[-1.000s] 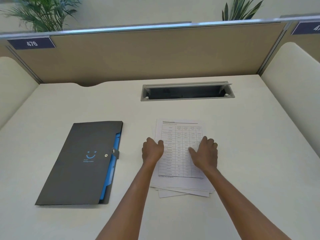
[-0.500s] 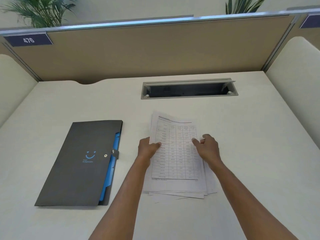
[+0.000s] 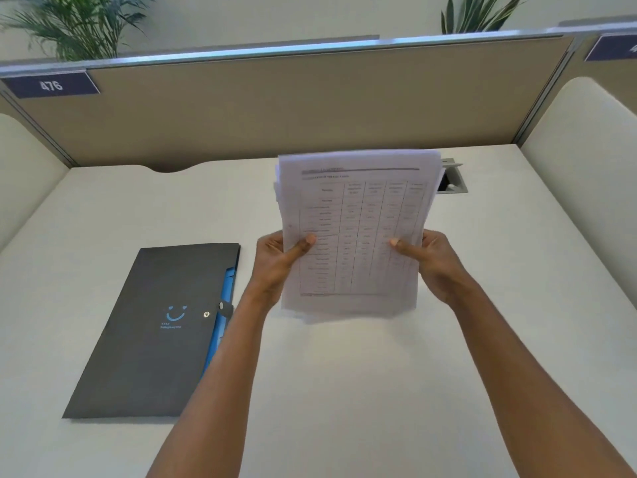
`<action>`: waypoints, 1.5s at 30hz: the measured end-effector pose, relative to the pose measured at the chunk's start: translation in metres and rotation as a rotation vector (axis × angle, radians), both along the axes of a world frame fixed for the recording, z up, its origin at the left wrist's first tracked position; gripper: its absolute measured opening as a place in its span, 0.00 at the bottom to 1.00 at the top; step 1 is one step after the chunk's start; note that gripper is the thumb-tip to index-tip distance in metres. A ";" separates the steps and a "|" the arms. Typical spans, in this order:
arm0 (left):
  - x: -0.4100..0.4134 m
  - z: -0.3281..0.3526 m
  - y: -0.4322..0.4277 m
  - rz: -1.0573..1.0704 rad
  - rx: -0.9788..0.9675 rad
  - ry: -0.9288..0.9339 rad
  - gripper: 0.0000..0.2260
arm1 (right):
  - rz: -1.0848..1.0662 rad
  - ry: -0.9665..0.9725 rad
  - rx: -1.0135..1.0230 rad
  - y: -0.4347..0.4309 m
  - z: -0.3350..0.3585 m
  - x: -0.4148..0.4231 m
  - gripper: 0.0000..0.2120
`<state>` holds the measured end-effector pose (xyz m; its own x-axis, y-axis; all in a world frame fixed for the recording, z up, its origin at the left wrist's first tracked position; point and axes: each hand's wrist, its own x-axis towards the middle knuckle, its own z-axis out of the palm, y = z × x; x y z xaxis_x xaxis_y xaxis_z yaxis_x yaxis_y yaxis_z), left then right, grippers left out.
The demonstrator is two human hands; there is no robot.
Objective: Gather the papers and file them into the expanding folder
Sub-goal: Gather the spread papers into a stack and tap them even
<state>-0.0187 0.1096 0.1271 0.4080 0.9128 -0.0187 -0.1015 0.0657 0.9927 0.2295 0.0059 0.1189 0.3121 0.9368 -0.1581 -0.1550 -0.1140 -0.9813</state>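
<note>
A stack of white papers with a printed table on the top sheet is held upright above the desk, its lower edge close to the desk top. My left hand grips its left edge and my right hand grips its right edge, thumbs on the front sheet. The dark grey expanding folder lies flat and closed on the desk to the left, with a snap strap and blue pockets showing along its right side.
The white desk is bounded by a tan partition at the back and cream side panels. A cable slot in the desk peeks out behind the papers. Plants stand beyond the partition.
Both hands closed on the sides of the stack, which lay flat on the desk, and raised it upright off the surface.
</note>
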 end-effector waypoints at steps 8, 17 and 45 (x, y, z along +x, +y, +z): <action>0.009 0.015 0.000 0.063 0.191 -0.011 0.07 | 0.017 0.112 0.120 0.003 0.013 0.000 0.09; 0.015 -0.016 -0.016 0.089 0.070 0.050 0.14 | 0.166 0.155 0.025 -0.002 -0.012 0.010 0.15; 0.014 0.006 -0.008 -0.183 0.119 0.111 0.22 | 0.283 -0.010 0.002 0.001 0.002 0.022 0.28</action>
